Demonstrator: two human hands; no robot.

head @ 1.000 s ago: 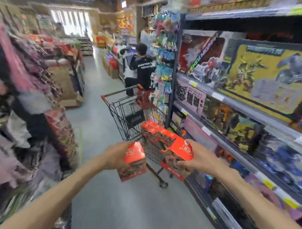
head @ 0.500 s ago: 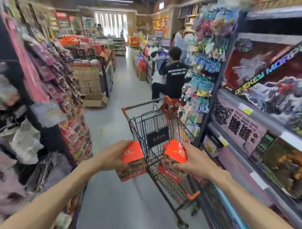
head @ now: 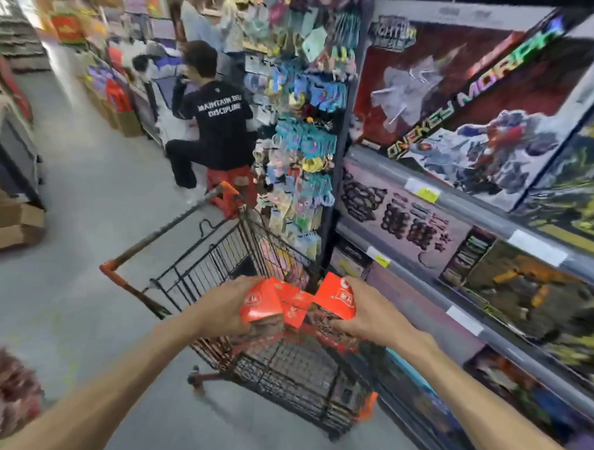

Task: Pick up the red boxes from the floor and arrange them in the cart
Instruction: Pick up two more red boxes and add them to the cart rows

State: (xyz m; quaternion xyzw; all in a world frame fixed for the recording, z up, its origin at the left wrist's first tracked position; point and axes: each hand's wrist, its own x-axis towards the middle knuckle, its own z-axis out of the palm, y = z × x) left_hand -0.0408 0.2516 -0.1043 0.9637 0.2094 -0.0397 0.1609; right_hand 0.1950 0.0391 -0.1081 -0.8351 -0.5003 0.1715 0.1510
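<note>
My left hand (head: pixel 227 306) grips a red box (head: pixel 259 304) and my right hand (head: pixel 366 314) grips a second red box (head: pixel 335 298). Both boxes hang over the basket of a black wire shopping cart (head: pixel 203 265) with orange corners. Between the two held boxes, more red boxes (head: pixel 294 300) show inside the cart. The cart stands close against the toy shelves on the right.
Shelves with large toy boxes (head: pixel 461 112) run along the right. A rack of small hanging items (head: pixel 302 141) stands just beyond the cart. A person in black (head: pixel 215 127) sits on a red stool in the aisle ahead. Cardboard boxes (head: pixel 9 225) lie at the left.
I have walked up to the cart. Both hands with their red boxes moved forward and closer together, from short of the cart to over its basket.
</note>
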